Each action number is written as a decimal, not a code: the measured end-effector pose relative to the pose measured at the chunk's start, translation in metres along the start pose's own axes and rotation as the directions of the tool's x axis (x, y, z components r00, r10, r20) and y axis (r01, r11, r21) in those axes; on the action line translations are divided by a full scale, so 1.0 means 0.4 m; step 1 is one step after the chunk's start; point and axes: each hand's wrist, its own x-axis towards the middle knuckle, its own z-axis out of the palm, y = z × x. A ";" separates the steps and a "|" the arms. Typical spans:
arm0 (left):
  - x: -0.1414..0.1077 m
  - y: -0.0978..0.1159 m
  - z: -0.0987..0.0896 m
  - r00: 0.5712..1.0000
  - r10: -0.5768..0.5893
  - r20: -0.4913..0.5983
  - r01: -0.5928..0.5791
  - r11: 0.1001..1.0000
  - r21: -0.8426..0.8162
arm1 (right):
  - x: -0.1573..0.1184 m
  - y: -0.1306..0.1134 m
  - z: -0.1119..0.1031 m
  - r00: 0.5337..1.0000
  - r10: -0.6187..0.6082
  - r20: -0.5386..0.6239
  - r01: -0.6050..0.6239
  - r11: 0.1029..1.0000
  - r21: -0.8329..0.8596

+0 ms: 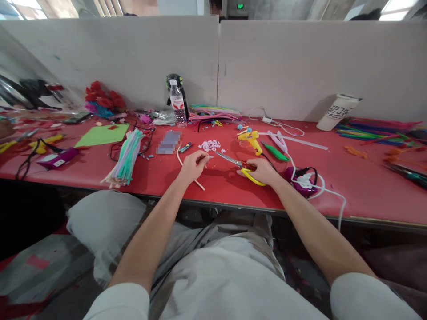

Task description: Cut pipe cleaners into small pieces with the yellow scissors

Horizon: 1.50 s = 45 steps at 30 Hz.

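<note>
My right hand (258, 171) is closed around the handles of scissors with yellow and red grips. The steel blades (230, 159) point left toward my left hand (195, 165), whose fingers are pinched together on a small pale piece (210, 157). Just beyond the hands lies a pile of small pale pink pieces (209, 145). A cream-coloured stem (199, 185) passes beneath my left hand on the red table (223, 191). To the right of the pile rests a yellow glue gun (252, 141).
A bundle of fuzzy stems (126, 158), green paper (102, 135) and a purple box (57, 158) lie left. A bottle (178, 104) stands by the partition (133, 62). At right are a green marker-like object (275, 151), a corded purple box (302, 184) and a cup (336, 113).
</note>
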 end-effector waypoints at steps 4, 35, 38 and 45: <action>0.001 -0.001 0.001 1.000 0.000 -0.006 0.000 1.000 -0.001 | -0.002 -0.002 -0.002 1.000 -0.016 0.009 0.017 1.000 -0.004; 0.001 -0.007 0.002 1.000 0.002 -0.007 -0.002 1.000 -0.005 | 0.001 -0.002 -0.002 1.000 0.002 0.024 -0.002 1.000 -0.020; 0.001 -0.006 0.002 1.000 0.003 -0.007 -0.002 1.000 0.000 | 0.002 -0.001 -0.002 1.000 -0.003 0.026 0.004 0.999 -0.032; 0.002 -0.009 0.003 1.000 0.010 -0.011 -0.010 1.000 -0.009 | 0.004 0.001 0.000 1.000 -0.013 0.028 0.014 0.999 -0.044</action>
